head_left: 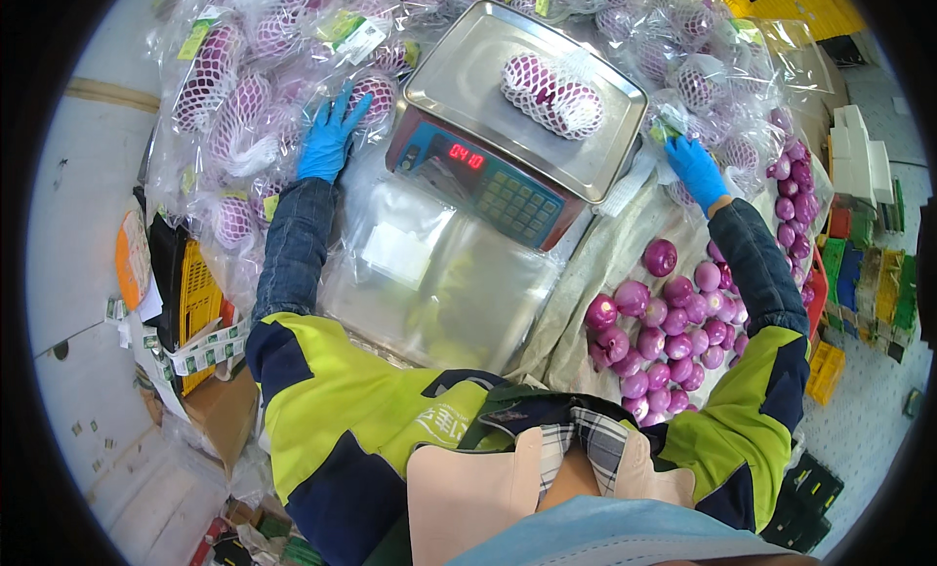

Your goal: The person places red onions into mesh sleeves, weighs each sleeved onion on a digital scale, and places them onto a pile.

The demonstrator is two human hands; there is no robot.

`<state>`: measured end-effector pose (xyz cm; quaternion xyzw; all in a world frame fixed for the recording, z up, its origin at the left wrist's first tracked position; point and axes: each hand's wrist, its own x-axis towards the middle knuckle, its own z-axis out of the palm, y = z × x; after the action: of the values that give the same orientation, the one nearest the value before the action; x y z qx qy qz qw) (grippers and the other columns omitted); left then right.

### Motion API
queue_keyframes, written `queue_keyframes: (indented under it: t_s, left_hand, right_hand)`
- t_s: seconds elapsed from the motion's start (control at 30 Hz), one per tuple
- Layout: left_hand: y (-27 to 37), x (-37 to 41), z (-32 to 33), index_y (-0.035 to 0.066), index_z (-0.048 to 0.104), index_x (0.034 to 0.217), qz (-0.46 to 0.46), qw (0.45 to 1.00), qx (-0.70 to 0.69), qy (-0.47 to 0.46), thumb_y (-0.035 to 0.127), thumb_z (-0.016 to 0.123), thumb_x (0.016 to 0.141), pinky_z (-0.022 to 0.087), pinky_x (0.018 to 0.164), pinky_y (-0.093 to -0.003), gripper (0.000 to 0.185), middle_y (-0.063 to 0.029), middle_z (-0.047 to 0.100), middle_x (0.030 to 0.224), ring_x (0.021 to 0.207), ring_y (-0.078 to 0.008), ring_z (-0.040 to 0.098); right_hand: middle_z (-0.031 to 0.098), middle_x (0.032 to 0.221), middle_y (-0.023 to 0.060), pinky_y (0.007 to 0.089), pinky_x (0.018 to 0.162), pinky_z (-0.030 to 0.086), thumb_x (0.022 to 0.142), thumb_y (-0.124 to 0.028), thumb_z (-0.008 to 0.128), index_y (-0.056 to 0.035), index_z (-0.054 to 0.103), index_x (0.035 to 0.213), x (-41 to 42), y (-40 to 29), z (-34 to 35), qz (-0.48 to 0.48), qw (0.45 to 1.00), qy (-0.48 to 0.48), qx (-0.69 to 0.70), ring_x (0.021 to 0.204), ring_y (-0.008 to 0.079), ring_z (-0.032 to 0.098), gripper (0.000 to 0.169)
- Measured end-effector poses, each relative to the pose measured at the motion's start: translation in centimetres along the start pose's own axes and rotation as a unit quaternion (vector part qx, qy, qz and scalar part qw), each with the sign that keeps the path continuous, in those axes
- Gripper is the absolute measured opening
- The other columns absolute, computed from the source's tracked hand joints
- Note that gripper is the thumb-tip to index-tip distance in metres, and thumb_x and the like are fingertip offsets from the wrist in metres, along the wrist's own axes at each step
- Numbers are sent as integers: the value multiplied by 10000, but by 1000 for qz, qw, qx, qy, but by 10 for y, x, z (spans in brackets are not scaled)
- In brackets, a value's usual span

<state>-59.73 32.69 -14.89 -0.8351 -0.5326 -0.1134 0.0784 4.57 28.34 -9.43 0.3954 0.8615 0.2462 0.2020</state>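
Note:
My left hand (329, 138), in a blue glove, lies with spread fingers against bagged red onions (373, 97) in white foam netting, left of the scale. My right hand (694, 169), gloved too, reaches to a green-labelled clear bag (665, 127) right of the scale; its fingertips touch the bag, and whether they grip it is hard to see. On the steel scale pan (454, 75) between my hands lies a foam net (553, 97) holding red onions. The scale's red display (466, 155) is lit. Clear plastic bags (468, 295) lie stacked before my chest.
Loose red onions (677, 313) are heaped on pale sheeting (585, 295) at the right, with a row of more beyond my right arm. Bagged onions (219, 75) crowd the far side. A yellow crate (199, 288) and label strips (212, 350) are at the left.

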Motion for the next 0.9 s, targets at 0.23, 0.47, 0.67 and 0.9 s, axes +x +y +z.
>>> queue_keyframes:
  t_s: [0.23, 0.47, 0.67, 0.9]
  left_hand:
    - [47, 7, -38, 207, 335, 1466, -44, 998, 36, 12, 124, 617, 739, 263, 1126, -481, 784, -94, 257, 1531, 1345, -355, 339]
    - [68, 52, -13, 81, 478, 1348, 34, 997, -36, 53, 235, 530, 851, 215, 1137, -492, 522, -100, 408, 1448, 1378, -302, 310]
    - [64, 53, 0, 135, 636, 1175, 32, 998, -22, 48, 239, 496, 883, 204, 1123, -502, 340, -61, 526, 1349, 1370, -287, 323]
    - [102, 17, 12, 152, 683, 1090, 0, 995, -88, 48, 211, 532, 823, 133, 1128, -566, 313, -107, 602, 1225, 1396, -339, 268]
  right_hand:
    - [605, 940, 161, 408, 703, 492, 842, -179, 567, -40, 598, 944, 45, -8, -65, 183, 958, -63, 211, 879, 313, 597, 176]
    - [455, 1376, 223, 409, 1041, 389, 824, -43, 567, -15, 365, 1406, 73, -24, 5, 242, 910, 145, 304, 1218, 374, 491, 617]
    - [405, 1422, 220, 414, 1016, 419, 864, -52, 513, 6, 383, 1394, 89, -35, 32, 322, 875, 146, 331, 1243, 380, 462, 549]
    - [459, 1385, 193, 434, 1025, 403, 871, -109, 528, -17, 444, 1356, 60, -32, 57, 244, 910, 248, 226, 1206, 375, 494, 500]
